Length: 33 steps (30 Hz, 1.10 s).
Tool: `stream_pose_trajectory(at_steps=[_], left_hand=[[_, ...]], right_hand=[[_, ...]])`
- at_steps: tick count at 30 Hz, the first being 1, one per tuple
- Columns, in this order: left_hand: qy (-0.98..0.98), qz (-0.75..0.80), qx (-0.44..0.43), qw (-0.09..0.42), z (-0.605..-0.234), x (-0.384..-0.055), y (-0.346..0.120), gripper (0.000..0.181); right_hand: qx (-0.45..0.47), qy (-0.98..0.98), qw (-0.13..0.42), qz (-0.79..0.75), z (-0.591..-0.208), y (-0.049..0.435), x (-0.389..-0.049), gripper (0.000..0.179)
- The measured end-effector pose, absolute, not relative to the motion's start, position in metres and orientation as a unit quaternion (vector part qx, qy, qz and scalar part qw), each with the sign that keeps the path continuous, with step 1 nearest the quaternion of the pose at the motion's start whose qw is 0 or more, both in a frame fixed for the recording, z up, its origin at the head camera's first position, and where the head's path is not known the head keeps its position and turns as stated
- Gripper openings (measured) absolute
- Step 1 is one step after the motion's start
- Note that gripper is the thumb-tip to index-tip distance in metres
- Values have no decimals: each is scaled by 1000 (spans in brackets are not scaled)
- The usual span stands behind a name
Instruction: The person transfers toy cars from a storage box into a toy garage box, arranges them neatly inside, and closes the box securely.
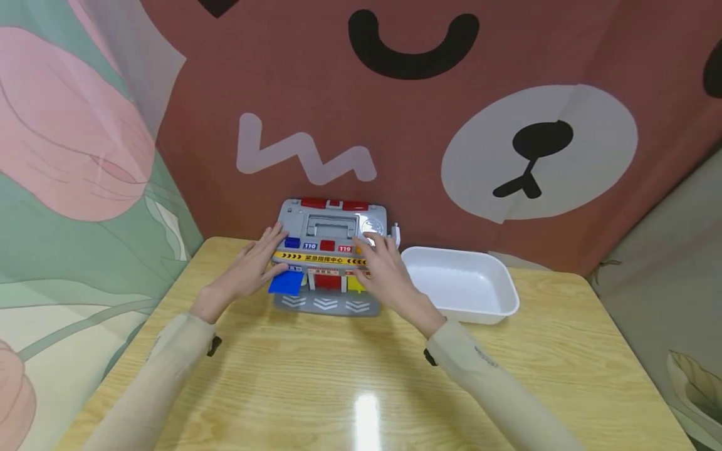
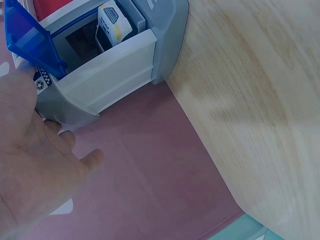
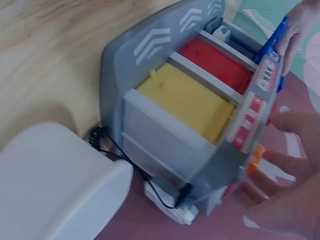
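Observation:
A grey toy emergency centre (image 1: 293, 219) stands on the table, with a recessed handle on top and blue, red and yellow doors on its front. Its blue door (image 1: 286, 283) is raised; the red door (image 3: 216, 62) and yellow door (image 3: 185, 97) are down. Behind the raised door sits a small white piece (image 2: 115, 22) with blue and yellow marks. My left hand (image 1: 251, 266) rests along the toy's left edge, fingers straight and thumb near the blue door. On the right, my right hand (image 1: 389, 269) lies over the top corner, fingers extended, overlapping an orange button (image 3: 256, 157).
Right of the toy is a white plastic tub (image 1: 457, 282). A white handset (image 3: 167, 202) with a black coiled cord (image 3: 97, 137) hangs on the toy's right side. The wooden table (image 1: 316, 388) reaches a printed cloth (image 1: 406, 144) behind it.

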State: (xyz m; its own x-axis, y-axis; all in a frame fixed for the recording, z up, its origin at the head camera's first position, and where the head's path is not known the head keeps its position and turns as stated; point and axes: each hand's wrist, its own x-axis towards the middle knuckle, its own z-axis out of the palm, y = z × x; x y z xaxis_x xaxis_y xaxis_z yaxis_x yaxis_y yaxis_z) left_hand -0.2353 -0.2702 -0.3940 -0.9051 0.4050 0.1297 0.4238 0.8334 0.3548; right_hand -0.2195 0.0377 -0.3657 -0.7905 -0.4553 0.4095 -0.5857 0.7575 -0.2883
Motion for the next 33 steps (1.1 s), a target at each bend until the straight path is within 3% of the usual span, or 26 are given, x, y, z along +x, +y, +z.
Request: stream_pose_trajectory(at_steps=[9, 19, 27, 33], left_hand=[[-958, -187, -216, 18, -397, -233, -270, 78], [-954, -145, -260, 31, -368, -225, -251, 83], [-958, -111, -265, -2, -358, -222, -237, 85], [-956, -85, -281, 27, -359, -224, -234, 86]], right_hand=[[270, -941, 132, 154, -377, 33, -227, 58], [275, -942, 112, 155, -368, 35, -230, 56], [279, -941, 115, 154, -369, 35, -230, 56], [280, -940, 119, 156, -368, 36, -228, 56]])
